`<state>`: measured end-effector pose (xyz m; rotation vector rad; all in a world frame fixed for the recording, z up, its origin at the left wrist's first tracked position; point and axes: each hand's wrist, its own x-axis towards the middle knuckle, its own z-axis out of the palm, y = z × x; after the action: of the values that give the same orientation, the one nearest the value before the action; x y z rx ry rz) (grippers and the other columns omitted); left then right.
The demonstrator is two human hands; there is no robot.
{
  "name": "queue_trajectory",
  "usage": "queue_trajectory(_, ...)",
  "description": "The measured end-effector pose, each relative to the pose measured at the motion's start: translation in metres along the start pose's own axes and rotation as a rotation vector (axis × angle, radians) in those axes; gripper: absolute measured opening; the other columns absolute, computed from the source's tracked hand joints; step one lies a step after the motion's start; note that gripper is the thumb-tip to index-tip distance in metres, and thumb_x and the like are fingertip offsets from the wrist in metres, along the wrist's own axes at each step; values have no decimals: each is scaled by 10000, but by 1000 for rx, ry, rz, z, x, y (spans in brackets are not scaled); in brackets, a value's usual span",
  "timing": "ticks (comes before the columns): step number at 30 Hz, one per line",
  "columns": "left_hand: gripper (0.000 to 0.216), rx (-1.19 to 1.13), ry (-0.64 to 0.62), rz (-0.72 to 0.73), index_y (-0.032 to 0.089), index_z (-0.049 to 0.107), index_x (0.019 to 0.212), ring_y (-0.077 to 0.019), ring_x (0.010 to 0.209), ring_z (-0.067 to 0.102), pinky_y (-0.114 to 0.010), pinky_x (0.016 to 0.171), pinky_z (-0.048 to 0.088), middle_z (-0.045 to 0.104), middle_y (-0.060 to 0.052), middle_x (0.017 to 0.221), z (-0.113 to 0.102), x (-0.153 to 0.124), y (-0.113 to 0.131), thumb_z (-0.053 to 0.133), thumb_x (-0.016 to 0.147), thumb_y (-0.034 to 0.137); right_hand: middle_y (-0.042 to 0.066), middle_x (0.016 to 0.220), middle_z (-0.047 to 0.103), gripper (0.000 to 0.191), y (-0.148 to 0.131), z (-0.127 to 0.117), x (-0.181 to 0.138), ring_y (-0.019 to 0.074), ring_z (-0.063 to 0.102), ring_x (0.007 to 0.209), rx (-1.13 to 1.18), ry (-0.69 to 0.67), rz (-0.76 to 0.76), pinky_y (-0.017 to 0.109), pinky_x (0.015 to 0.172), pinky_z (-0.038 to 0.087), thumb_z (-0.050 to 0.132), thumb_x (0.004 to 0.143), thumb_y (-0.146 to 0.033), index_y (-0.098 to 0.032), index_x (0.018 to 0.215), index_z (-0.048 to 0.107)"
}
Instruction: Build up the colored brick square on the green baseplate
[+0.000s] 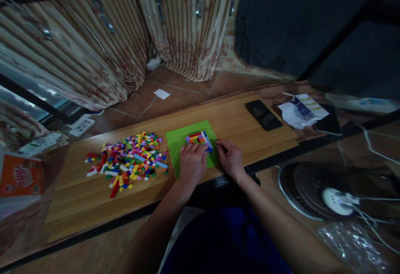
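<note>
A green studded baseplate (175, 140) lies on the wooden tabletop in front of me. Several toy bricks (196, 137) in red, orange, white and blue are joined on it in a small block-like build. Over the near side of that build rests my left hand (193, 161), its fingers curled together against the bricks and covering part of them. At the baseplate's right edge is my right hand (230, 156), thumb and fingers drawn together in a pinch; whatever lies between the fingertips is too small to see. Left of the baseplate spreads a loose heap of coloured toy bricks (134, 155).
A black phone (263, 115) lies to the right on the wooden table (93, 215). Beyond it are a crumpled paper packet (301, 109) and a dark flat object (329, 120). An orange box (21, 176) stands at left. A power strip (337, 201) sits on a round dark stool at right.
</note>
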<state>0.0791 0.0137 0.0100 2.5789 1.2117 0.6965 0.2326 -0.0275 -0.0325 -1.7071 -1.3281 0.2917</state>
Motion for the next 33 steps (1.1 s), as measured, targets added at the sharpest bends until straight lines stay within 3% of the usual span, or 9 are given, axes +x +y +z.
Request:
queue_trajectory(11,110,90,29,16,215,675,860,-233,860,583,-415,830,360,693,-48,829,4,0,1,566,873,210,83,925,701,239,-1,-1,0,218,645,873,2,0,-10,378,814,507,465,895,-267,-211,939,694)
queue_trajectory(19,136,67,57,14,219,681,810,-227,839,596,-444,915,346,695,-50,795,5,1,3,559,867,203,75,903,698,237,-6,-4,2,221,641,842,36,-35,45,370,777,497,535,874,-375,-214,914,704)
queue_trajectory(25,70,47,41,-39,227,677,799,-224,840,615,-464,972,333,710,-35,805,3,5,2,618,825,201,56,855,687,274,-7,-4,5,205,622,765,62,-76,87,340,699,485,563,851,-451,-225,895,711)
queue_trajectory(33,110,6,53,1,240,674,851,-211,862,616,-479,1022,303,717,-26,843,3,-2,0,572,882,216,54,834,688,263,-5,-5,4,195,627,769,131,-49,96,323,716,476,532,870,-400,-209,839,709)
